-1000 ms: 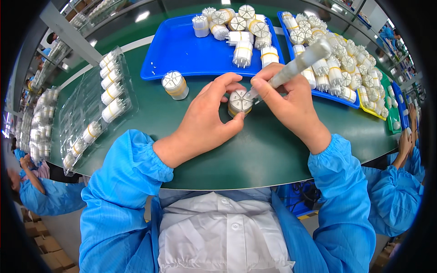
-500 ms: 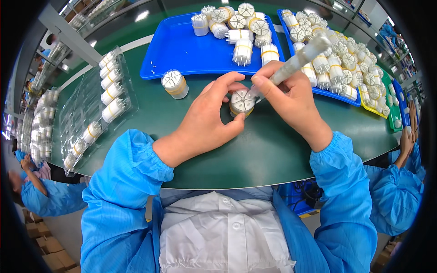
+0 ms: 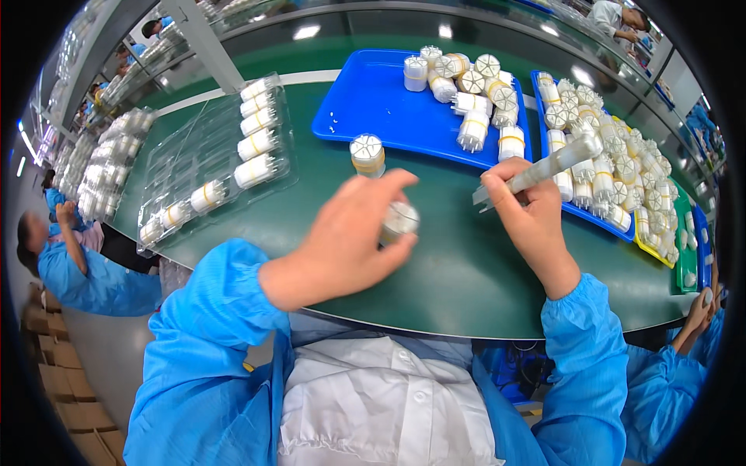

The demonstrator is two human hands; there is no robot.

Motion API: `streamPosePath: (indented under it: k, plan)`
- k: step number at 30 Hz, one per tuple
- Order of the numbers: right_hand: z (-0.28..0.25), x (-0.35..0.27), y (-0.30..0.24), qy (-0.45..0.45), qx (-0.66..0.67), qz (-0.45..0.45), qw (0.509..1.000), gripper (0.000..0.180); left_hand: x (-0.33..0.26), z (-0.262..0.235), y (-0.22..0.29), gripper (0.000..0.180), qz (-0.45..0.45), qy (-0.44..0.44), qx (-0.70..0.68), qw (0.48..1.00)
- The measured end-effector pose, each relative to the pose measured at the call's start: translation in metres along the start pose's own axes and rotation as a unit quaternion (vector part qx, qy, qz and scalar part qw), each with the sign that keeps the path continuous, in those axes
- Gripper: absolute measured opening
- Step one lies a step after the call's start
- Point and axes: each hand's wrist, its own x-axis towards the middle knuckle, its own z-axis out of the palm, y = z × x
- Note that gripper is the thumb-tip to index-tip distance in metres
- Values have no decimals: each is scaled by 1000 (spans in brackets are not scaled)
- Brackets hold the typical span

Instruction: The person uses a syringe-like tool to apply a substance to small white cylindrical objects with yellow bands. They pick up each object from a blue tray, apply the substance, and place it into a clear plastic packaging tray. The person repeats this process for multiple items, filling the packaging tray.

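My left hand, smeared by motion, curls its thumb and fingers around a short white cylinder with a segmented round top. My right hand grips a thick, whitish pen-like tool. Its thin forked tip points left, apart from the cylinder. Just beyond my left hand another white cylinder with a yellow band stands upright on the green table. The lower part of the held cylinder is hidden by my fingers.
A clear plastic tray with banded cylinders lies at the left. Ahead, a blue tray holds several more. To the right, another blue tray is heaped with them, beside a yellow tray. Co-workers sit on both sides.
My left hand has carried the cylinder leftward and nearer to me, away from the tool. My right hand has drawn apart with the tool still in it. The whole view has shifted.
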Motion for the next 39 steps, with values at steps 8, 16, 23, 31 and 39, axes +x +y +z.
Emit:
streamPosePath:
  k: [8, 16, 23, 31, 39]
  plan:
    - [15, -4, -6, -45, -55, 2, 998, 14, 16, -31, -33, 61, -25, 32, 225, 974]
    - [13, -8, 7, -27, -102, -35, 994, 12, 44, -26, -55, 43, -34, -27, 242, 969]
    - [16, -8, 6, -34, -116, -45, 992, 10, 63, -131, -120, 55, -208, 75, 166, 961]
    - [19, -5, 7, -37, -121, -55, 990, 9, 33, -211, -267, 50, -315, 8, 495, 810]
    - [14, -3, 6, -35, -133, -62, 989, 8, 45, -202, -286, 38, -248, 54, 483, 838]
